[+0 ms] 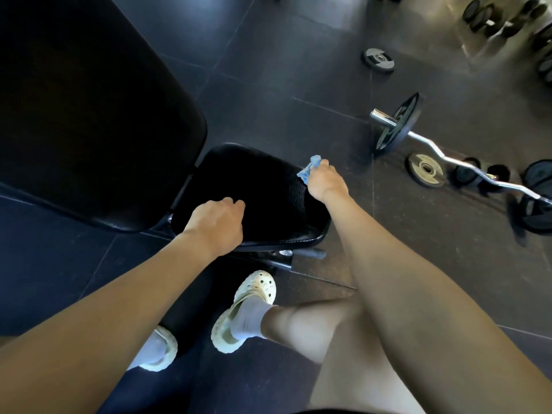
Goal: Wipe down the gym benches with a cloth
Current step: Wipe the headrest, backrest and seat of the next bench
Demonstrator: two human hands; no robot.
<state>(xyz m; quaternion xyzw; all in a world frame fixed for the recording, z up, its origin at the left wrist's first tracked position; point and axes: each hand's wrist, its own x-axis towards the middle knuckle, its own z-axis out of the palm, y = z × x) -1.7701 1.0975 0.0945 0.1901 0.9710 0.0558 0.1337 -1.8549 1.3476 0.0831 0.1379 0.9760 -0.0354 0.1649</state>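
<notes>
A black padded gym bench stands in front of me, its small seat pad (257, 192) below a large backrest (89, 115) tilted up at the left. My right hand (325, 182) grips a bunched light blue cloth (309, 170) at the seat's far right edge. My left hand (218, 225) rests on the seat's near left corner with its fingers curled over the pad; it holds nothing that I can see.
On the dark tiled floor to the right lie a curl bar (442, 150) with a black plate, loose weight plates (378, 59) (424, 169), and dumbbells (490, 19) at the top right. My feet in pale clogs (248, 309) stand near the bench frame (286, 258).
</notes>
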